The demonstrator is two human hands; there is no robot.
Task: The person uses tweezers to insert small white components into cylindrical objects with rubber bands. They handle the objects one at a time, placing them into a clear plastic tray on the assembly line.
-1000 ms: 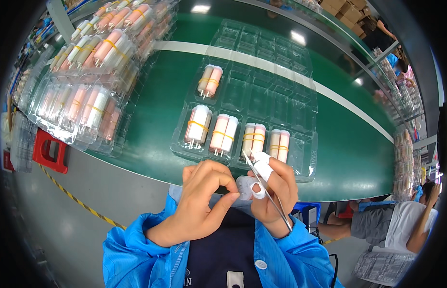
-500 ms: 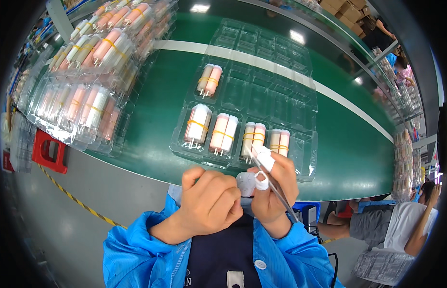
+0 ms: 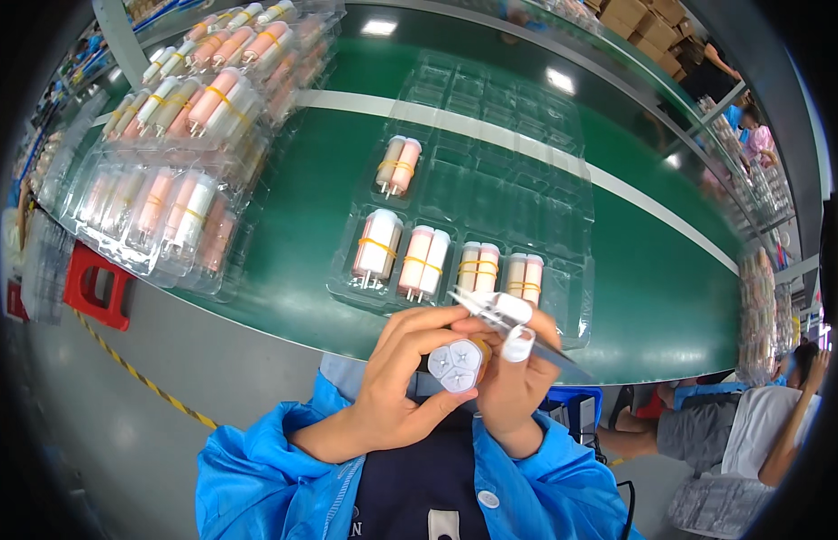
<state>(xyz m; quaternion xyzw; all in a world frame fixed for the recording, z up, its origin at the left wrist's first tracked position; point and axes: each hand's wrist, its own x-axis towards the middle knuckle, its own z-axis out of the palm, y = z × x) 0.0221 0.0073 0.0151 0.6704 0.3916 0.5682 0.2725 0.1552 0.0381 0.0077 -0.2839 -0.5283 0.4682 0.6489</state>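
Observation:
My left hand (image 3: 383, 382) is wrapped round a bundle of three tubes (image 3: 455, 366), its white end caps turned up toward me. The fingers hide most of the bundle. Metal tweezers (image 3: 470, 302) are gripped in my right hand (image 3: 516, 387), their tips pointing up and left above the bundle. White finger covers (image 3: 518, 344) sit on its thumb and forefinger. Just beyond both hands lies a clear plastic tray (image 3: 576, 306). Several banded tube bundles (image 3: 424, 262) stand in its near row, pink, white and beige with metal pins. Another bundle (image 3: 398, 166) sits farther back.
Stacked clear trays (image 3: 225, 225) full of banded tubes rise on the left of the green table (image 3: 657, 297). A red plastic stool (image 3: 97, 286) is below the table's left edge. On the right, a seated person (image 3: 761, 423) works nearby, and metal shelving frames the far side.
My left hand has opened out of its fist-like curl and turned, bringing the bundle's capped end into view. The tweezers in my right hand now lie flatter across it.

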